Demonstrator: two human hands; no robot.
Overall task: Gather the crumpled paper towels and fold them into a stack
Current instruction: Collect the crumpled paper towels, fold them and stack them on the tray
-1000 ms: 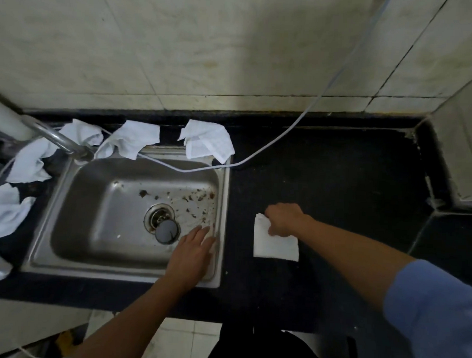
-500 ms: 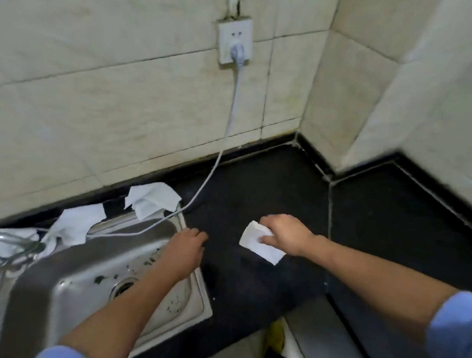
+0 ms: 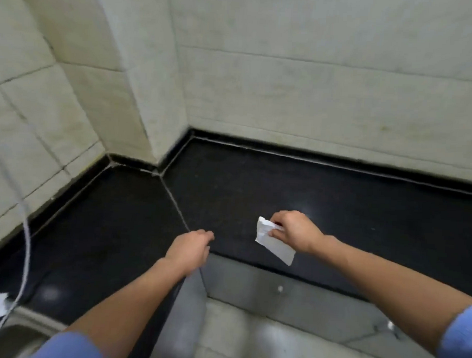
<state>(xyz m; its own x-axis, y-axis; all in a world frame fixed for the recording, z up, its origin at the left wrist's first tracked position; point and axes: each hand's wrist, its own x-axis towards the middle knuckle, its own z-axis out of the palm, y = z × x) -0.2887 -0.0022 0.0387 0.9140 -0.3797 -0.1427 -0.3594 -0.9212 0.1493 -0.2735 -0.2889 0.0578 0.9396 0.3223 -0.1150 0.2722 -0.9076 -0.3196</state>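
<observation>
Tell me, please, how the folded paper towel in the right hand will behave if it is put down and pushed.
The paper towel probably weighs very little: the right hand holds it by one pinched edge. It looks floppy, since its free end hangs down creased. Pushed on the black counter, it would likely bunch up or unfold.

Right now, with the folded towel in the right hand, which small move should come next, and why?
Probably lower the right hand and lay the folded paper towel flat on the black counter below it. The towel hangs lifted, the left hand holds nothing, and this counter part is bare, suiting a stack.
</observation>
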